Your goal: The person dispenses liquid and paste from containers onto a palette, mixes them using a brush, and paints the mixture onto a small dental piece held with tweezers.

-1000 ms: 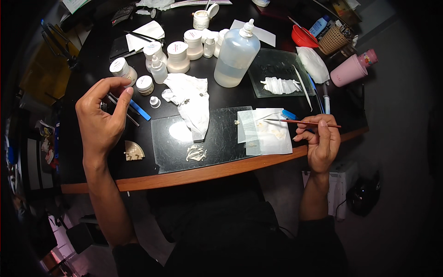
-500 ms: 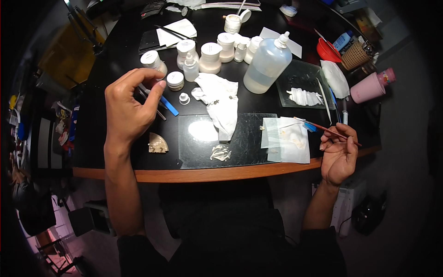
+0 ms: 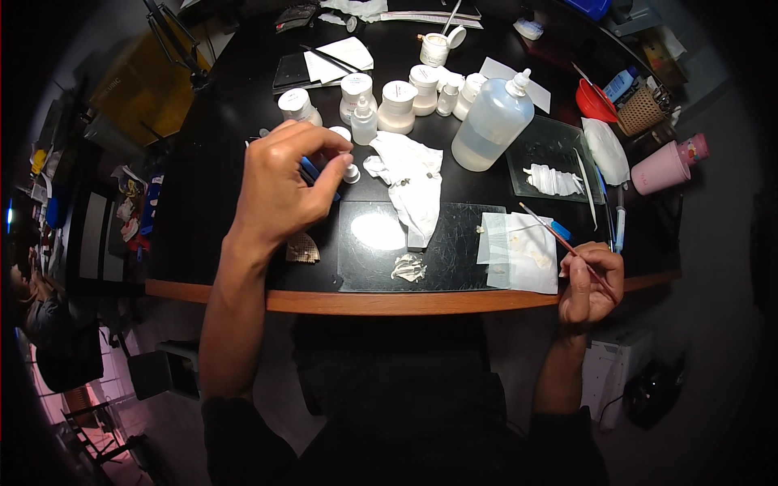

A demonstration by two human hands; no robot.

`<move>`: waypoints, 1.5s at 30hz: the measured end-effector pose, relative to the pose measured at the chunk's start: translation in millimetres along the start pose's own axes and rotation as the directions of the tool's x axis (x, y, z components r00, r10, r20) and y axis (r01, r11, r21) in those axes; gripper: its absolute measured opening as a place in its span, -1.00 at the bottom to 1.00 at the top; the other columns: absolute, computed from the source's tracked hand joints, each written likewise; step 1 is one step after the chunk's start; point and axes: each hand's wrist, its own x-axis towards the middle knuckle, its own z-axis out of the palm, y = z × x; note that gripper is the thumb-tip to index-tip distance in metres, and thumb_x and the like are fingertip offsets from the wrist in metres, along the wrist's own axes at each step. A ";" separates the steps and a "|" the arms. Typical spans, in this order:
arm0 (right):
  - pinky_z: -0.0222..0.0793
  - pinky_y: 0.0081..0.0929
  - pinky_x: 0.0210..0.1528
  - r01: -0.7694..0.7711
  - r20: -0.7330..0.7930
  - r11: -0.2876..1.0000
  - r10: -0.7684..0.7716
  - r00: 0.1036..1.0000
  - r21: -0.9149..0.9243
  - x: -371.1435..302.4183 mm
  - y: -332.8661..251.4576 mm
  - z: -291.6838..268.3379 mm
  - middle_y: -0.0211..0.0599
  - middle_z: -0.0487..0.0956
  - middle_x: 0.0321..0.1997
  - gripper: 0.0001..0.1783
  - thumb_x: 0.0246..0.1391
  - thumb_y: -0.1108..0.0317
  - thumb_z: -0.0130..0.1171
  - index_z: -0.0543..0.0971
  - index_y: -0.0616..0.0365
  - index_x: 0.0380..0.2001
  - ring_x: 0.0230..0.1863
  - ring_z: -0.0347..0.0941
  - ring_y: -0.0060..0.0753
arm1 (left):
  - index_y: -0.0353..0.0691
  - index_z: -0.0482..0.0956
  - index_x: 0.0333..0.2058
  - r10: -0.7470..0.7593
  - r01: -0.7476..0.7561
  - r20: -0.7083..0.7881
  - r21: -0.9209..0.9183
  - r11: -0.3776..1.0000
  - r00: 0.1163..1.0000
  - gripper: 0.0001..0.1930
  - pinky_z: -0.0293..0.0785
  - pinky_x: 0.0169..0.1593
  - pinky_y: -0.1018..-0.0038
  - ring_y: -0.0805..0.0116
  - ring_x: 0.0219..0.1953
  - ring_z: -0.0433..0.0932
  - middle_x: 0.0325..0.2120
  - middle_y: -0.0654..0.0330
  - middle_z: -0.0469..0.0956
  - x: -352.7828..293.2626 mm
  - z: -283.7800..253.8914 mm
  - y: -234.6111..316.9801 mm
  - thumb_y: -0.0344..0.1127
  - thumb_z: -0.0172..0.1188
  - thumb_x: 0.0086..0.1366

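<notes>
My left hand (image 3: 284, 178) hovers over the table's left half. Its thumb and index finger curve toward each other with a small gap, right beside a small white cap (image 3: 352, 174) on the table. Partly behind that hand are a blue-handled tool (image 3: 311, 172), a low white-lidded jar (image 3: 341, 133) and a tan, grid-patterned wedge (image 3: 303, 249). My right hand (image 3: 593, 283), near the front edge, grips a thin paintbrush (image 3: 579, 257) with a reddish-brown handle. The brush points up and left over white tissue sheets (image 3: 531, 255).
A glass slab (image 3: 373, 271) bears a creamy smear (image 3: 408, 267) and a crumpled white cloth (image 3: 415, 182). Behind stand several white-lidded jars (image 3: 397, 113), a dropper bottle (image 3: 364, 125) and a tall squeeze bottle (image 3: 493, 125). To the right lie a second glass plate (image 3: 535, 144) and a pink tumbler (image 3: 660, 172).
My left hand has moved right to the white cap, now covering part of the wedge and the low jar. The right hand has turned, tilting the brush more steeply. The whole view has shifted slightly.
</notes>
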 end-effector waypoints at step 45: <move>0.54 -0.42 -0.32 0.311 0.271 0.919 -0.244 0.931 -0.242 8.8 -18.0 13.7 -0.06 0.67 -0.34 -0.85 0.11 0.67 0.24 0.64 0.36 -0.22 -0.39 0.61 -0.25 | -0.32 0.79 -0.19 0.034 -0.034 0.053 -0.009 0.999 0.998 -0.86 0.43 -0.25 0.51 0.46 -0.36 0.57 -0.37 0.17 0.71 47.6 -27.5 -3.7 -0.51 0.41 0.27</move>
